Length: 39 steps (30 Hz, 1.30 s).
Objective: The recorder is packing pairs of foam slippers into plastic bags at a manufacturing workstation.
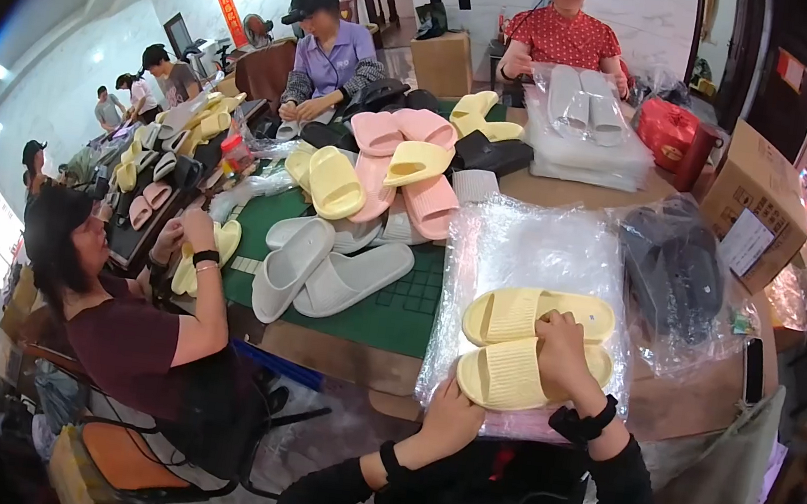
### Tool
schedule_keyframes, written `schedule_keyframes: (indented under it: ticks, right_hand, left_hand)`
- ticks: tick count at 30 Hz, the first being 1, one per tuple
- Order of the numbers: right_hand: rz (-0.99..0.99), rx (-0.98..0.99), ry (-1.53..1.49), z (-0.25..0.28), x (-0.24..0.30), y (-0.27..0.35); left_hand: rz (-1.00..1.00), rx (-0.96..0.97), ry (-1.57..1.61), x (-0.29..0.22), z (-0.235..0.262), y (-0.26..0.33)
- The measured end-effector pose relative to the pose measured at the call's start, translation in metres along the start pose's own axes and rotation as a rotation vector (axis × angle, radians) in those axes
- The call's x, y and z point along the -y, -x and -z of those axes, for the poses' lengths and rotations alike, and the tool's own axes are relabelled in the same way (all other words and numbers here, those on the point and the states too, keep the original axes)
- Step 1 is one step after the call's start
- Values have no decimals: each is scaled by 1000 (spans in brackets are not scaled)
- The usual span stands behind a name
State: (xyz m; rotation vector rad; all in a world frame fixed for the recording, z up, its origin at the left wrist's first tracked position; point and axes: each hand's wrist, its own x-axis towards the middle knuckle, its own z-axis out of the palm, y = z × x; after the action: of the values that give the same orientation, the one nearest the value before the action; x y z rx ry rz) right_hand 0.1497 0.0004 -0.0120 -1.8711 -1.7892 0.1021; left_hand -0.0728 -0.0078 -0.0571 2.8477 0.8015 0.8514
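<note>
A pair of pale yellow ribbed slippers (501, 373) lies side by side on a stack of clear plastic bags (536, 238) in front of me. My right hand (567, 358) reaches over the pair, its fingers curled down between the two slippers and closed on them. Against the near slipper's toe, at the bags' near left edge, is my left hand (452, 411). Its fingers are pressed together with the tips partly hidden, so what they pinch does not show. Left of the bags, grey slippers (355, 281) rest on a green mat (393, 334).
Pink slippers (429, 205) and other yellow and black ones are heaped beyond the grey pair. Bagged dark slippers (678, 271), a phone (754, 371) and a cardboard box (762, 205) sit at the right. Co-workers are at the left and across the table, one holding yellow slippers (206, 258).
</note>
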Motion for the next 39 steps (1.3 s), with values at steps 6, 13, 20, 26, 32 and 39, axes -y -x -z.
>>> schedule_keyframes:
  ticks: [6,13,20,26,32,39]
  right_hand:
    - [66,-78,-13,15,15,9]
    - [54,-240,-394,96,61,64]
    - [104,-22,-462,107,61,109]
    - [60,51,-484,105,58,121]
    - [190,343,-616,96,50,122]
    - [-42,161,-552,85,58,122]
  left_hand:
    - [47,67,73,6,-2,6]
    - [29,70,158,14,1,4]
    - [-247,157,-49,17,3,-18]
    - [-14,301,302,21,22,-43]
    - [358,513,512,45,19,-79]
    - [56,-152,299,41,19,-66]
